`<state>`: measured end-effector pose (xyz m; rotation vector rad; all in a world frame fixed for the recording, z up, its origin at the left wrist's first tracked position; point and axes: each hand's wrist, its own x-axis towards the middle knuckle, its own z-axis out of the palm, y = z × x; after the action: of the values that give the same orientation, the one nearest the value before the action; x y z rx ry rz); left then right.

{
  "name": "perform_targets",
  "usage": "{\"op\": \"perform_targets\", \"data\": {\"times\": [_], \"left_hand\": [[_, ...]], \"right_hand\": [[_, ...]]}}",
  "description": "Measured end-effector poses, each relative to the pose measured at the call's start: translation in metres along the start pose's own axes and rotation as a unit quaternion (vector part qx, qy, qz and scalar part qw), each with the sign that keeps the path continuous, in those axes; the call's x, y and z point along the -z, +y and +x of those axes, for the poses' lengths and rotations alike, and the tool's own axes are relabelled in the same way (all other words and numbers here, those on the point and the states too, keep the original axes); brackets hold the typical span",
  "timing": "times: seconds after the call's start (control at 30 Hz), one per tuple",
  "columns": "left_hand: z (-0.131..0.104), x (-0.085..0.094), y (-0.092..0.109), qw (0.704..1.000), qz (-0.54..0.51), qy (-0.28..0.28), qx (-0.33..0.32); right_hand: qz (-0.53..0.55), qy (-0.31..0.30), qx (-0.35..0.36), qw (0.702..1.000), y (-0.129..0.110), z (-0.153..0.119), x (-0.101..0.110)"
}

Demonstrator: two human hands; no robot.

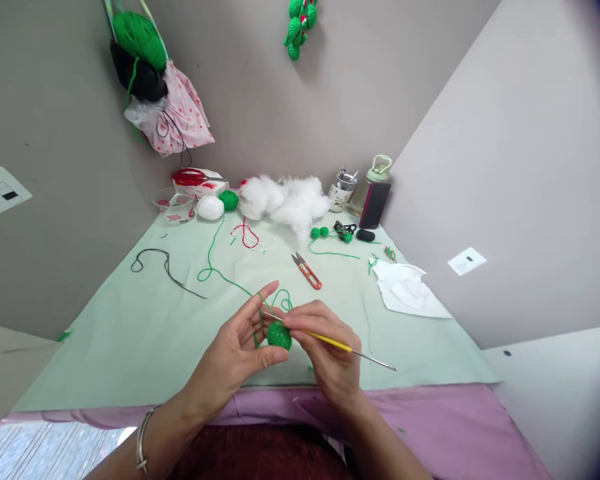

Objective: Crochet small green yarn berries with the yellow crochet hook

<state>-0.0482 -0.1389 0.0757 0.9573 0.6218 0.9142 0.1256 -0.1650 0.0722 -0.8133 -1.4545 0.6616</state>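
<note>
Between my two hands is a small round green crochet piece. My left hand holds it from the left, thumb along its lower side, with green yarn running over the raised index finger. In my right hand is a crochet hook with a yellow grip, pinched like a pen. Its thin left end reaches the top of the green piece and the yarn; the other metal end points down to the right. The yarn trails back towards a green ball. Exactly how the hook tip sits in the stitch is too small to tell.
Orange thread snips lie beyond my hands. Farther back are white stuffing, a white yarn ball, a clear tub, a pen cup and a bottle. White paper is at right, black cord at left.
</note>
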Motion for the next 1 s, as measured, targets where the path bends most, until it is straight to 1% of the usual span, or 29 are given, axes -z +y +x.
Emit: {"op": "perform_targets", "data": {"times": [0.1, 0.17, 0.27, 0.4, 0.47, 0.53, 0.63, 0.77, 0.87, 1.0], "left_hand": [[-0.001, -0.001, -0.003, 1.0, 0.002, -0.005, 0.013], [-0.003, -0.001, -0.005, 1.0, 0.0, -0.004, 0.028], [-0.005, 0.0, -0.008, 0.999, -0.003, 0.002, 0.043], [-0.006, 0.002, -0.007, 0.999, 0.004, 0.01, 0.031], [-0.006, 0.004, -0.004, 1.0, 0.016, 0.015, 0.022], [-0.006, 0.006, 0.001, 0.999, 0.03, 0.012, 0.014], [-0.007, 0.007, 0.008, 0.998, 0.057, -0.006, -0.001], [-0.008, 0.007, 0.014, 0.998, 0.06, -0.034, 0.011], [-0.007, 0.006, 0.014, 0.998, 0.049, -0.024, 0.011], [-0.005, 0.006, 0.011, 0.999, 0.043, -0.003, 0.001]], "right_hand": [[-0.017, 0.0, 0.024, 1.0, 0.004, 0.003, -0.002], [-0.006, 0.003, 0.024, 1.0, 0.006, 0.005, -0.004], [0.024, 0.012, -0.012, 1.0, 0.008, 0.007, -0.005], [0.095, 0.013, -0.087, 0.992, 0.009, 0.009, -0.003], [0.127, 0.009, -0.1, 0.987, 0.009, 0.01, -0.001], [0.138, 0.007, -0.097, 0.986, 0.008, 0.01, 0.0], [0.136, 0.004, -0.089, 0.987, 0.005, 0.009, 0.0], [0.133, -0.001, -0.094, 0.987, 0.0, 0.009, 0.0], [0.107, -0.011, -0.09, 0.99, -0.003, 0.008, 0.002], [0.047, -0.048, -0.057, 0.996, -0.005, 0.004, 0.005]]}}
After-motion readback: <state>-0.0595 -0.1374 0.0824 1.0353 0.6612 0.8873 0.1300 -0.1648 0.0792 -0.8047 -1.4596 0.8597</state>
